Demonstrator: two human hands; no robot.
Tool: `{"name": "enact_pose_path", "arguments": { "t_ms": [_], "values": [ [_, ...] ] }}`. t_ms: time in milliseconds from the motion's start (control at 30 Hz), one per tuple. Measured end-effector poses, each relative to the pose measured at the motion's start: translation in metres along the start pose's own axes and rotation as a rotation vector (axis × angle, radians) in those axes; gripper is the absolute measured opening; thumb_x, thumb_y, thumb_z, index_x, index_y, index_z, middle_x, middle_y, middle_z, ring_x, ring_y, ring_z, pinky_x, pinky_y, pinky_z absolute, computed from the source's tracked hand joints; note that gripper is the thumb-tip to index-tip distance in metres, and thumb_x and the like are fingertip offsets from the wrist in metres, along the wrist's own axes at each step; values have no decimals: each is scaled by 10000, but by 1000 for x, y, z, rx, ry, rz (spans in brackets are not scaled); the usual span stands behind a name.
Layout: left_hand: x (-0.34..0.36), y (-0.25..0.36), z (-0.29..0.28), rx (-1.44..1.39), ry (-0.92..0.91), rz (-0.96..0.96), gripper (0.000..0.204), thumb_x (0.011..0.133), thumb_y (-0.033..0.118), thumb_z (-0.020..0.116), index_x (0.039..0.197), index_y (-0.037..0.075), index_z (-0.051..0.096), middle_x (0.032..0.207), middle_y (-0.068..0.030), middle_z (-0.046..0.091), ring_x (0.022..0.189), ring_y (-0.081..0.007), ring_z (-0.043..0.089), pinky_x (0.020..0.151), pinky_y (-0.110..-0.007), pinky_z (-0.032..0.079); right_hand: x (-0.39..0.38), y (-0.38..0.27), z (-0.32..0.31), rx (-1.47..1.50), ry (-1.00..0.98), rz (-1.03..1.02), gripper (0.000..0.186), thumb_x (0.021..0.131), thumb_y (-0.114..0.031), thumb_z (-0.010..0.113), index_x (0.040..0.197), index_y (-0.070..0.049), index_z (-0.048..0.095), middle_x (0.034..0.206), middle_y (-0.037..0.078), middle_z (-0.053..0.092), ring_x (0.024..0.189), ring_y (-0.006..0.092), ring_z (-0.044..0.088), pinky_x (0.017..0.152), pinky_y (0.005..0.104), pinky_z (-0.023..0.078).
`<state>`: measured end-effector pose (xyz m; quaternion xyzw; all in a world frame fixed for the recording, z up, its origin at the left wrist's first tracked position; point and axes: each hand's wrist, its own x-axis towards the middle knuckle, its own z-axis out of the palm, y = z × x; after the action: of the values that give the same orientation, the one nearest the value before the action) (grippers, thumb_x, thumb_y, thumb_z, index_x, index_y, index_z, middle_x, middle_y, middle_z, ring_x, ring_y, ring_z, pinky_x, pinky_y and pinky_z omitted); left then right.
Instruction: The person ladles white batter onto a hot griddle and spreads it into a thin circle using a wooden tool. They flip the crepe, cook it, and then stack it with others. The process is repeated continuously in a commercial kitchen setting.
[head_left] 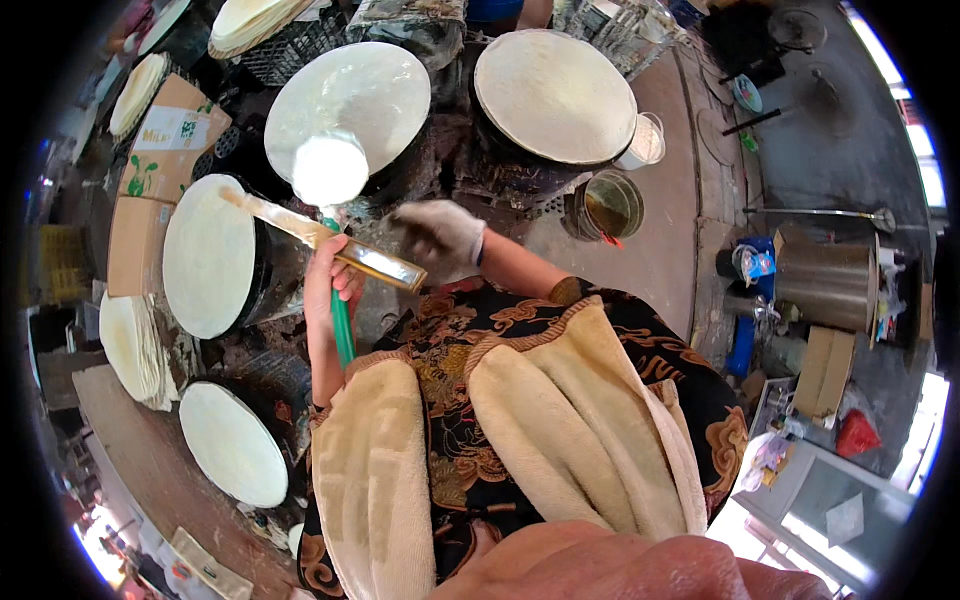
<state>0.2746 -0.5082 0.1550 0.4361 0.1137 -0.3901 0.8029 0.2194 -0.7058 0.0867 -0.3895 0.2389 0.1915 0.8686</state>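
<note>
My bare left hand [335, 270] is closed round the green handle of a ladle [341, 325] and also grips a long flat wooden scraper [280, 217] with a shiny section on its right half. The ladle's round bowl shows bright white over the near edge of a round griddle [345, 95] coated in a thin pale layer. To the right, my right hand [445, 230], in a whitish glove, hovers near the scraper's right end; its fingers are dark and smeared by motion. Another coated griddle [210, 255] lies left of my left hand.
More coated round griddles stand at the back right [555, 95] and lower left [233, 443]. A bucket of murky liquid [612, 205] and a white tub [645, 140] are right of them. Stacked pale round sheets [135, 345] and cardboard boxes [140, 245] line the left.
</note>
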Motion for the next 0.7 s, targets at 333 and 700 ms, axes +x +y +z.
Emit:
{"name": "enact_pose_path", "arguments": {
  "t_ms": [333,700],
  "values": [
    [-7,-11,69,-536,-7,281,69,912,96,533,887,35,553,460,76,391,321,-40,397,270,-187,342,102,-27,-203,1264,385,-210,211,927,-122,411,800,-31,553,690,60,574,570,164,542,499,278,470],
    [-3,-50,53,-553,28,79,212,888,57,557,716,97,440,513,64,391,367,-31,385,297,-168,324,27,-1,-278,1221,574,-452,119,845,-54,426,753,-75,498,617,22,470,504,156,459,462,274,420]
  ]
}}
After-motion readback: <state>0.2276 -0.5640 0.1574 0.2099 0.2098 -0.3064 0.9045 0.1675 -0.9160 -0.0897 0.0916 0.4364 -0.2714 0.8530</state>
